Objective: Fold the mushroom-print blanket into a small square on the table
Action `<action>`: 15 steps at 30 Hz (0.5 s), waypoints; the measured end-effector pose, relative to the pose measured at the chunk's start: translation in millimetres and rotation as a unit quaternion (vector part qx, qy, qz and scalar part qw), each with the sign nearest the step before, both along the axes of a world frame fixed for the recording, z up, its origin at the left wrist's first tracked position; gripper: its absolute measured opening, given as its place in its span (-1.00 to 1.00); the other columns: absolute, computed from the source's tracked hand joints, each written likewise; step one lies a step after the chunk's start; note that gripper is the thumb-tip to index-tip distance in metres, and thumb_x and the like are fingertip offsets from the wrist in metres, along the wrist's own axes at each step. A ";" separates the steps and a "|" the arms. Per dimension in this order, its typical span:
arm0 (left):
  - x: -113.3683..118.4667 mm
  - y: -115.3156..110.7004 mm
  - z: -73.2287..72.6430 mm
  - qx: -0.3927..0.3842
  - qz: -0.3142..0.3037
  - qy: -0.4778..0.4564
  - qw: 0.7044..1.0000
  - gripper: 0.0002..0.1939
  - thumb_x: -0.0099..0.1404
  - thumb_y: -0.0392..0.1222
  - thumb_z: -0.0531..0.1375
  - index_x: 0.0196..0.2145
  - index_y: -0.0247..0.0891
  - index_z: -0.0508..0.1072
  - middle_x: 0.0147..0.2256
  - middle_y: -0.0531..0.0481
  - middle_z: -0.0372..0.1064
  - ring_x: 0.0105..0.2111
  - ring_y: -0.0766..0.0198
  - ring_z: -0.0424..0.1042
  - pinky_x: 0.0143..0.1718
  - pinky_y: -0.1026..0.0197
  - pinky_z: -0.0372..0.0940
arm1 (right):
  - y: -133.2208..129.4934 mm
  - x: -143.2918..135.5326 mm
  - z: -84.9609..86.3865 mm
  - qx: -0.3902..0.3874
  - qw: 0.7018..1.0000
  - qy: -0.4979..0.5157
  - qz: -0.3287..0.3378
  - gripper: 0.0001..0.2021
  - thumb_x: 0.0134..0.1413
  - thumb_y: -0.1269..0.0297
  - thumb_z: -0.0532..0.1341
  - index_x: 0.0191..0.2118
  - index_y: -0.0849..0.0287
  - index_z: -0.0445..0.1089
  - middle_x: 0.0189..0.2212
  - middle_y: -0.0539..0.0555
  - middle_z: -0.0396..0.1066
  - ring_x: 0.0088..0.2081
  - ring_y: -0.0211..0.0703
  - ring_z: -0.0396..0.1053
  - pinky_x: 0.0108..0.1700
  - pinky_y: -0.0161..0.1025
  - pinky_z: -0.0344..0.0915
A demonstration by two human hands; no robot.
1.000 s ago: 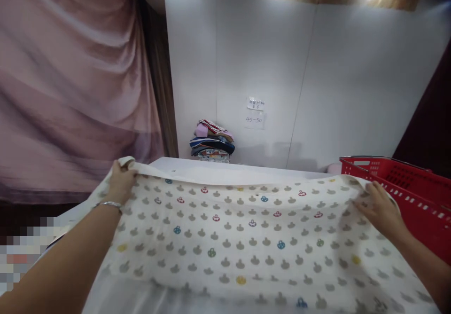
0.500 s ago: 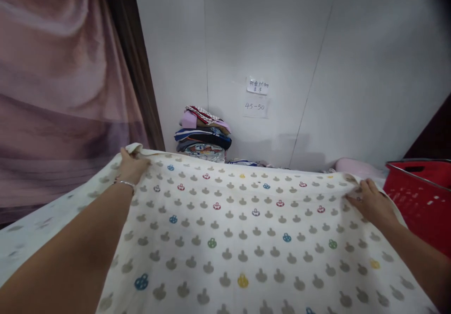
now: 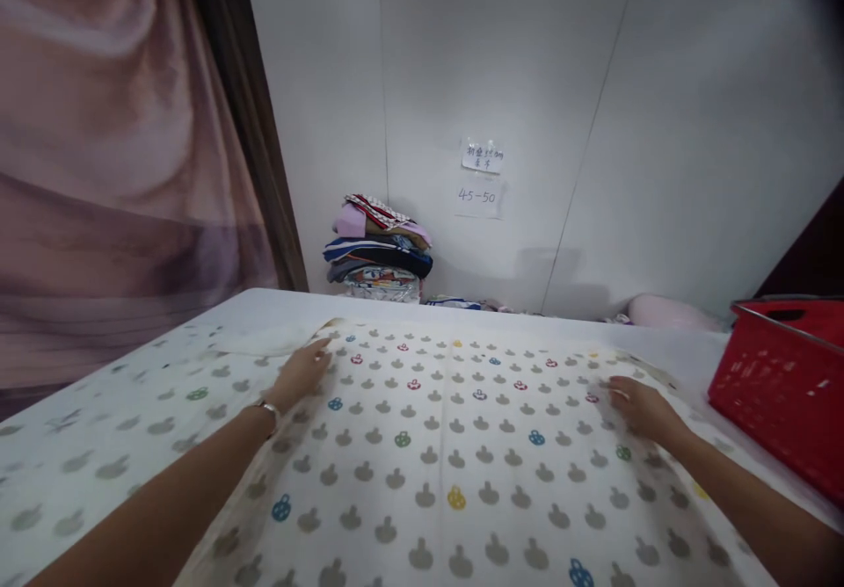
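A cream cloth (image 3: 435, 455) printed with grey and coloured shapes is spread flat over the white counter (image 3: 277, 304), reaching from the near edge almost to the far side. The left hand (image 3: 300, 376) is laid palm down on the cloth near its far left corner, fingers stretched out flat, nothing being held; a bracelet (image 3: 267, 408) is worn at the wrist. The right hand (image 3: 643, 407) is pressed flat on the cloth near its far right edge, likewise open with nothing in its grip. A red basket (image 3: 778, 385) is seen on the counter just right of the cloth. A stack of folded clothes (image 3: 379, 249) is set against the wall behind, below 2 paper notes (image 3: 480, 178).
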State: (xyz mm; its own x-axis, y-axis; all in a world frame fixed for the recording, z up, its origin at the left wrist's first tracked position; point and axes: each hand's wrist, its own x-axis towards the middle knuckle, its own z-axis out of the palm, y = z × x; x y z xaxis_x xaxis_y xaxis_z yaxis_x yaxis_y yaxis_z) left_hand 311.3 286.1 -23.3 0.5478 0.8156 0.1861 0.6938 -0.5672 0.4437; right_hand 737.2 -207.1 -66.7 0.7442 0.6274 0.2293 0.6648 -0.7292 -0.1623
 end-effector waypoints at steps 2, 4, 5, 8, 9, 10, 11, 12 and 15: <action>18.5 -16.4 1.7 0.030 -0.052 0.015 0.998 -0.60 0.25 -0.20 -0.02 0.00 -0.27 0.38 -0.06 -0.11 0.41 -0.10 0.12 0.42 -0.01 0.15 0.26 | 24.4 -15.8 15.9 -0.020 0.999 0.024 0.025 -0.65 0.15 0.28 -0.03 -0.11 0.16 0.46 -0.06 0.13 0.42 -0.02 -0.01 0.35 0.04 -0.14 0.24; 50.2 -33.0 4.6 0.053 -0.110 0.019 0.992 -0.62 0.25 -0.25 -0.02 -0.03 -0.26 0.42 0.03 -0.10 0.35 0.02 0.13 0.34 0.08 0.16 0.18 | 61.6 -30.3 31.3 -0.036 0.997 0.054 0.043 -0.63 0.19 0.30 -0.05 -0.07 0.17 0.44 -0.06 0.12 0.42 -0.02 -0.05 0.35 0.04 -0.18 0.23; 69.3 -40.9 6.0 0.058 -0.132 0.022 0.989 -0.64 0.26 -0.25 -0.01 -0.04 -0.23 0.43 0.06 -0.07 0.33 0.06 0.15 0.30 0.11 0.18 0.15 | 82.7 -36.3 36.9 -0.046 0.996 0.057 0.051 -0.64 0.18 0.34 -0.05 -0.05 0.20 0.43 -0.02 0.13 0.40 0.00 -0.07 0.33 0.07 -0.20 0.19; 127.2 -60.3 6.6 0.063 -0.191 0.041 0.979 -0.66 0.30 -0.25 -0.01 -0.04 -0.17 0.44 0.12 -0.01 0.25 0.10 0.19 0.25 0.13 0.23 0.11 | 141.6 -45.8 41.8 -0.077 0.994 0.062 0.053 -0.63 0.16 0.41 0.00 0.04 0.21 0.36 0.06 0.16 0.32 0.08 -0.07 0.25 0.10 -0.21 0.14; 143.8 -64.7 5.2 0.064 -0.205 0.048 0.975 -0.66 0.30 -0.26 -0.01 -0.03 -0.17 0.43 0.14 -0.01 0.22 0.09 0.19 0.26 0.12 0.23 0.12 | 156.9 -46.0 40.0 -0.084 0.993 0.065 0.051 -0.62 0.15 0.42 0.01 0.06 0.20 0.35 0.05 0.17 0.32 0.07 -0.06 0.25 0.08 -0.21 0.16; 157.9 -67.9 3.2 0.064 -0.214 0.056 0.973 -0.66 0.30 -0.27 0.00 -0.03 -0.18 0.42 0.15 -0.03 0.20 0.07 0.18 0.28 0.10 0.22 0.14 | 169.2 -45.1 37.2 -0.092 0.992 0.069 0.050 -0.63 0.13 0.44 0.03 0.05 0.20 0.36 0.02 0.19 0.34 0.04 -0.04 0.28 0.04 -0.21 0.19; 169.3 -70.1 0.6 0.064 -0.220 0.063 0.971 -0.67 0.30 -0.29 0.00 -0.03 -0.20 0.41 0.16 -0.06 0.19 0.05 0.16 0.30 0.07 0.21 0.17 | 178.5 -43.4 34.0 -0.097 0.991 0.073 0.048 -0.64 0.11 0.45 0.04 0.02 0.20 0.38 -0.01 0.21 0.36 0.01 -0.02 0.31 -0.01 -0.20 0.22; 178.0 -71.4 -2.3 0.064 -0.221 0.069 0.971 -0.67 0.30 -0.31 0.00 -0.03 -0.23 0.41 0.15 -0.11 0.19 0.02 0.15 0.32 0.03 0.20 0.19 | 185.1 -41.3 31.0 -0.103 0.991 0.075 0.046 -0.66 0.10 0.45 0.05 -0.02 0.22 0.40 -0.05 0.23 0.38 -0.04 0.00 0.34 -0.06 -0.19 0.24; 189.8 -72.3 -10.9 0.064 -0.215 0.084 0.971 -0.68 0.30 -0.34 -0.01 -0.03 -0.33 0.38 0.02 -0.20 0.30 -0.07 0.14 0.38 -0.07 0.19 0.23 | 192.7 -37.0 25.5 -0.107 0.991 0.074 0.036 -0.73 0.06 0.47 0.06 -0.16 0.26 0.45 -0.13 0.28 0.38 -0.13 0.04 0.37 -0.17 -0.18 0.26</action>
